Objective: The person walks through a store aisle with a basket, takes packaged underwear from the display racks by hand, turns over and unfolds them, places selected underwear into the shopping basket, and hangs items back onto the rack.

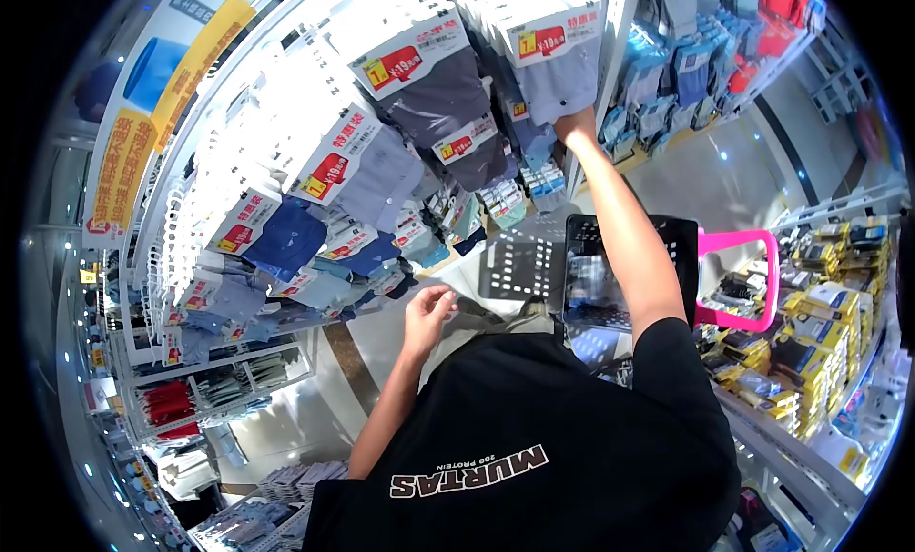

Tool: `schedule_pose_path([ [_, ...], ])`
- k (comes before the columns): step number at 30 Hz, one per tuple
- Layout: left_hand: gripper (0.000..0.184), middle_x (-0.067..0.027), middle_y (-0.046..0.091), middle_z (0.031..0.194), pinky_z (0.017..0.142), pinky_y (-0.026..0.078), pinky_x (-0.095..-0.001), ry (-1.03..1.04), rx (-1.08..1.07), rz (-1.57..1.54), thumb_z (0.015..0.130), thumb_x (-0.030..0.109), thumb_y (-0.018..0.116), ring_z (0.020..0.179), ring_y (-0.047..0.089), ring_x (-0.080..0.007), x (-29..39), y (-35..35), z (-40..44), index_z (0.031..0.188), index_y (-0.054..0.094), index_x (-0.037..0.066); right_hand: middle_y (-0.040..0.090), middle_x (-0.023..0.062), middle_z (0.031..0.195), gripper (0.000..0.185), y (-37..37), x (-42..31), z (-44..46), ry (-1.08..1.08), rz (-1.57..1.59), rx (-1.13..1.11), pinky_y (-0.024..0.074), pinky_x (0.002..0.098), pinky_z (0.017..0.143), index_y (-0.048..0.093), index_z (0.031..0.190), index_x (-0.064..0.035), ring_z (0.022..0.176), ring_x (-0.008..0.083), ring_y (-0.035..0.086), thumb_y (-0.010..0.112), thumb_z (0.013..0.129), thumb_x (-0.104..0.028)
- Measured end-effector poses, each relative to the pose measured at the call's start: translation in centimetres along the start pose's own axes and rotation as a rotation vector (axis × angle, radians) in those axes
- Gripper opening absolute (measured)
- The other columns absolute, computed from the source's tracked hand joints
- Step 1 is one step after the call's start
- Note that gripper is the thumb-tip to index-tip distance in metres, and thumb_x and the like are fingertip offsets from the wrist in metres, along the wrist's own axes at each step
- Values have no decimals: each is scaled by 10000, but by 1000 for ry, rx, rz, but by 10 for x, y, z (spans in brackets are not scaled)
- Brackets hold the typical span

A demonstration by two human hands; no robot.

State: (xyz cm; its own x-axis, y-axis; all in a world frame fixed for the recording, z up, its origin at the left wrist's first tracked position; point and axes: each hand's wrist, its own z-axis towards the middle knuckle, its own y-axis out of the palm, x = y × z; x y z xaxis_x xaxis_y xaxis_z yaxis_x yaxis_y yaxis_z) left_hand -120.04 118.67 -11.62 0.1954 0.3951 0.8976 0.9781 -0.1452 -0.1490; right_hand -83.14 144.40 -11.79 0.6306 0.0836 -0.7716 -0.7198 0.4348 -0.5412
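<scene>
My right hand (575, 126) is stretched forward at the lower edge of a light grey packaged garment (558, 80) on the hanging rack. Its fingertips go out of sight behind that pack, so its grip cannot be made out. The pack has a white header card with a red and yellow price label. My left hand (431, 314) hangs in front of my body with loosely bent fingers and nothing in it. Below my right forearm is a black shopping basket (581, 309) with a pink handle (770, 280) sticking out to the right.
Rows of hanging packs, including a dark grey garment pack (434, 104) and a navy one (291, 235), fill the rack to the left. On the right stands a shelf of yellow packages (810, 333). Tiled floor (705, 171) runs between the displays.
</scene>
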Motion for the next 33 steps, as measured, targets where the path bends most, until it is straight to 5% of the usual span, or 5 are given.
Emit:
schedule_pose_path([
  [3, 276, -82, 690, 1026, 709, 511, -264, 19, 11, -10, 938, 203, 630, 816, 659, -125, -6, -3, 0, 1125, 598, 2, 472, 115, 1431, 553, 37, 55, 23, -293, -187, -27, 371, 401, 1081, 423, 1401, -76, 1308, 292, 442, 573, 908, -278],
  [6, 275, -78, 690, 1024, 708, 513, -263, 18, 66, -47, 940, 201, 630, 816, 660, -127, -7, -8, -5, 1125, 600, 0, 405, 67, 1482, 465, 82, 125, 42, -86, 369, -76, 356, 407, 1102, 355, 1444, -107, 1339, 255, 407, 399, 1005, -253],
  [12, 276, -85, 688, 1015, 693, 520, -262, -17, 123, -83, 942, 202, 631, 815, 665, -133, -30, -20, -14, 1127, 603, 0, 664, 142, 1159, 404, 14, 18, -2, 105, 338, 103, 445, 332, 941, 584, 1219, 12, 1108, 263, 605, 624, 820, -28],
  [23, 301, -64, 682, 987, 709, 519, -255, 53, -83, -111, 942, 198, 632, 809, 641, -109, -11, 4, 7, 1148, 598, -19, 664, 113, 952, 174, -70, 16, -79, 420, 872, -215, 561, 308, 707, 614, 1061, 24, 801, 184, 666, 567, 947, -99],
  [33, 433, -115, 577, 1266, 931, 465, -324, 548, -398, 25, 942, 126, 582, 1080, 582, -184, 25, 78, 42, 1351, 491, 18, 637, 122, 1088, 254, -58, -50, -207, 726, 1270, -218, 559, 337, 832, 546, 1202, 20, 966, 212, 652, 524, 979, -99],
])
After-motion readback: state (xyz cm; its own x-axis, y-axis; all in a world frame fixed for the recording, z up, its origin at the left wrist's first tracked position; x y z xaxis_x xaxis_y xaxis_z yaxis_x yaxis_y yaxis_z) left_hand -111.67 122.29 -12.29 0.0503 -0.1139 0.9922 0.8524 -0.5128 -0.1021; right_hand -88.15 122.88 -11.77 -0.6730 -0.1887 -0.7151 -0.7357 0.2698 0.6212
